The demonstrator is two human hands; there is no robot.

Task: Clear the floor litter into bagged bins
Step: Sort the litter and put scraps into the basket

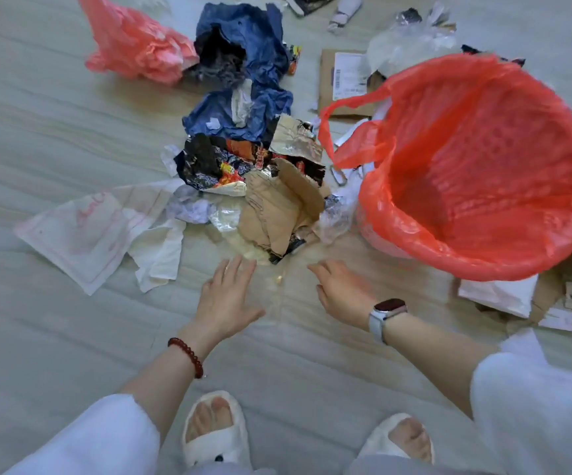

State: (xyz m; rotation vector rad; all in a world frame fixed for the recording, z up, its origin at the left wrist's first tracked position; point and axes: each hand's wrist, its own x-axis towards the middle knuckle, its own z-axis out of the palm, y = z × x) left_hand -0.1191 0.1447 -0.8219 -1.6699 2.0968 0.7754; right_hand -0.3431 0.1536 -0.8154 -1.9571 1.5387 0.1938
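Head view, looking down at my own two hands over a pale striped floor point(54, 337). My left hand point(224, 299) reaches forward with its fingers straight and slightly spread, holding nothing, a red bead bracelet point(186, 356) on its wrist. My right hand point(341, 291) is beside it, apart from it, fingers relaxed and loosely extended, also empty, with a watch point(389, 313) on the wrist. Both sets of fingertips stop just short of a litter pile point(264, 186) at twelve o'clock from my hands: torn brown cardboard point(277, 207), a crinkled foil snack wrapper point(219, 166), crumpled white paper and clear plastic. Further toward twelve o'clock lies crumpled blue paper point(243, 108), and at eleven o'clock a loose pink-red plastic bag point(133, 49). At ten o'clock a flat white mailer with pink print point(82, 231) rests on the floor. At two o'clock stands a bin point(377, 231) lined with a red plastic bag point(483, 166), its opening tipped toward me and its inside showing no litter; one bag handle hangs toward the pile. A flat cardboard sheet with a shipping label point(346, 80) lies behind the bin, and more cardboard and white packets point(504, 296) lie at its three o'clock side. White slippers point(214, 430) show at six o'clock.
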